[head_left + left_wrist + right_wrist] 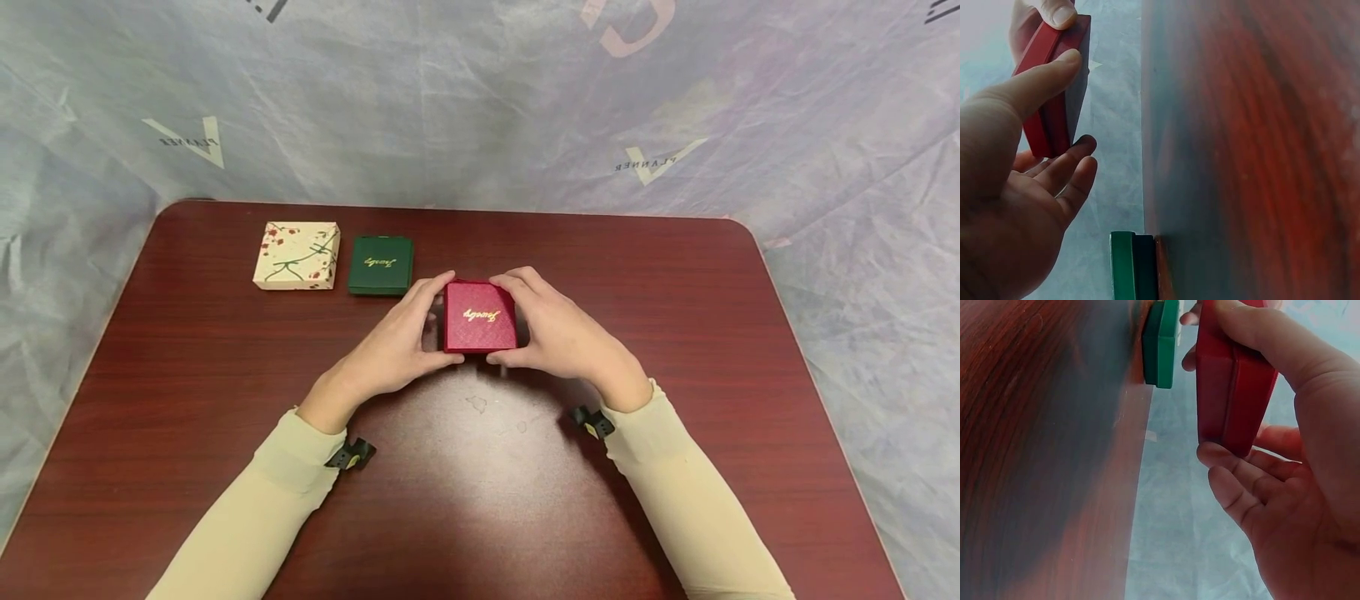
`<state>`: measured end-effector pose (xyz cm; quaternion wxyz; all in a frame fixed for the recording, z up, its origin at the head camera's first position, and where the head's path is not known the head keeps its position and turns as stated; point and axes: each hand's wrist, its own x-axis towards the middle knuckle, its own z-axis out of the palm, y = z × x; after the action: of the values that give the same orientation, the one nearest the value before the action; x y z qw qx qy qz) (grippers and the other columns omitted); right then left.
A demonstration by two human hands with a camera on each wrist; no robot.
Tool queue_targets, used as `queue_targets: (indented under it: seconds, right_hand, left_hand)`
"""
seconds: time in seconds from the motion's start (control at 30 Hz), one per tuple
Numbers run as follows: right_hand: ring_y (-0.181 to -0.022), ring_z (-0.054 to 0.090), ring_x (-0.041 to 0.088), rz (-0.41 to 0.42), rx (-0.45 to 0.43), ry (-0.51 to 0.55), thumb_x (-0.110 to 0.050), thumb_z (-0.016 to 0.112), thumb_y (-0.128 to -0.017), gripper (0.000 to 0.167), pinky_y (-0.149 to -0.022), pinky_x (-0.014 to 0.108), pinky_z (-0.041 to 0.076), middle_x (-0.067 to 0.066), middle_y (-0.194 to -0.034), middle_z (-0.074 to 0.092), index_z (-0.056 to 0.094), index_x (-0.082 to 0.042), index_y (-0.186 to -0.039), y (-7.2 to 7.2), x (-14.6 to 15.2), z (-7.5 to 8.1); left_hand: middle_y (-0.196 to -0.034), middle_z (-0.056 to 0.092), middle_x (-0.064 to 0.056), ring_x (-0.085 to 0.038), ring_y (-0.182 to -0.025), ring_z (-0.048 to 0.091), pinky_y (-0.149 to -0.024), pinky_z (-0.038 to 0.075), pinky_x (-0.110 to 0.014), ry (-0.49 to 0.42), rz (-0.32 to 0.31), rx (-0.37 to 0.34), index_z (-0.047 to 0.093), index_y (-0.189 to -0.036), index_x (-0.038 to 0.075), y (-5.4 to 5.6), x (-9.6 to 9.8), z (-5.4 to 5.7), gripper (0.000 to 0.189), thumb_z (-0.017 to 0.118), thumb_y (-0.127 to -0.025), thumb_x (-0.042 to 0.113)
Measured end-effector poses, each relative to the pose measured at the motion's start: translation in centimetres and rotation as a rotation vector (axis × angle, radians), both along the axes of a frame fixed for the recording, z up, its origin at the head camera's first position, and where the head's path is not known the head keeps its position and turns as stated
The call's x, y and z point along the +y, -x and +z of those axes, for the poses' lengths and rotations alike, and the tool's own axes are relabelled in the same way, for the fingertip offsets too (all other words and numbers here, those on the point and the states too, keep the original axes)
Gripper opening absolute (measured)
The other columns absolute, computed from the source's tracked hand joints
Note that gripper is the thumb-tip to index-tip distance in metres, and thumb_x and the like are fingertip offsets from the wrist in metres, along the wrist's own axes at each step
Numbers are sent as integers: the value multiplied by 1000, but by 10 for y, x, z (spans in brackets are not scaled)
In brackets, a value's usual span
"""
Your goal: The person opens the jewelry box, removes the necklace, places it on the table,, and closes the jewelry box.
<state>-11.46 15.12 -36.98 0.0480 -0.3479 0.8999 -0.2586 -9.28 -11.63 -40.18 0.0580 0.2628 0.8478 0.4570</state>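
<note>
A red jewelry box [480, 321] with gold lettering on its lid is held between both hands, near the middle of the table. Its lid is down, and in the wrist views it hangs above the tabletop. My left hand [401, 337] grips the box's left side, thumb [1054, 74] on the near face and fingers around the far edge. On the opposite side my right hand [558, 329] grips it the same way, its thumb [1260, 325] across the near face. The contents of the box are hidden.
A green jewelry box [381, 267] with gold lettering sits just beyond my left hand. Left of it stands a cream box [297, 257] with a floral branch pattern. The dark red wooden table [697, 333] ends at the back against a grey printed sheet [420, 108].
</note>
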Motion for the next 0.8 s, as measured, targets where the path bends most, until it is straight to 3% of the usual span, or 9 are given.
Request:
queue_targets:
  seconds: [0.5,0.8]
  right_hand:
    - [-127,54,22,10,-8,43,-36,97,-77,95,-110,41,47,10,-143,49,48,-1,-151,1,2,-1]
    - [-127,54,22,9,-15,49,-36,98,-76,96,-110,41,47,9,-143,49,48,-1,-151,2,2,0]
  left_hand:
    - [-144,49,-12,-28,-122,60,-102,52,-49,7,10,-24,22,-167,12,0,-2,-1,111,94,-83,16]
    - [-148,47,-10,-26,-123,59,-105,51,-48,-15,5,-28,26,-166,10,1,-1,-1,107,93,-83,12]
